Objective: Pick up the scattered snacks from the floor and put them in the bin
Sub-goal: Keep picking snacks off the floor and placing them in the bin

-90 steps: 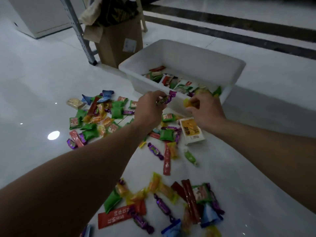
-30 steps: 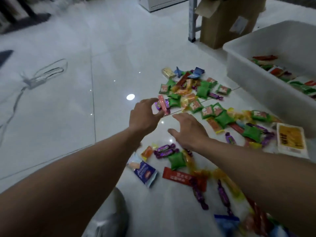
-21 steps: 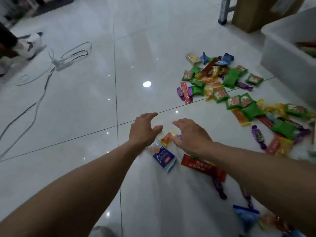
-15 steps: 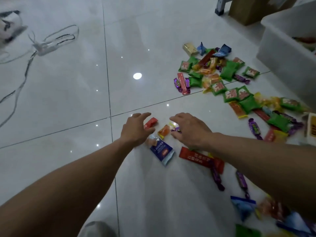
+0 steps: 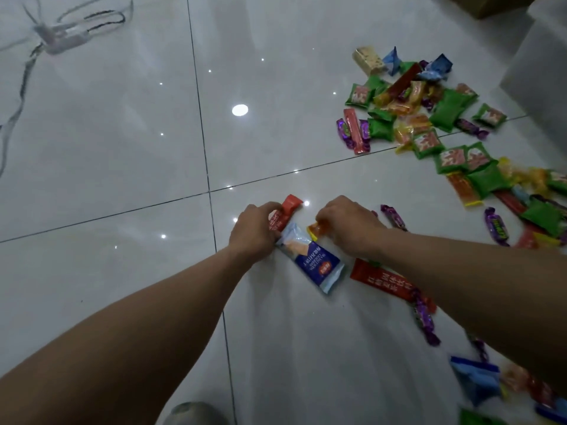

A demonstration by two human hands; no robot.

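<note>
My left hand (image 5: 253,231) is down on the glossy tiled floor, fingers curled round a small red snack packet (image 5: 285,210). My right hand (image 5: 349,223) pinches an orange wrapped candy (image 5: 317,230) beside it. A blue cracker packet (image 5: 313,262) lies between and just below both hands. A long red bar (image 5: 383,279) pokes out from under my right forearm. Several green, purple, orange and blue snacks (image 5: 429,118) are strewn to the upper right. The white bin (image 5: 540,56) shows only as a wall at the right edge.
A white power strip with coiled cables (image 5: 61,35) lies at the far upper left. A cardboard box corner (image 5: 491,4) sits at the top right. More blue and purple wrappers (image 5: 475,378) lie at the lower right. A shoe tip (image 5: 193,414) shows at the bottom.
Both hands left the bin and swung left and down to the near snacks. They were open above the floor; now the left grips the red packet and the right pinches the orange candy.
</note>
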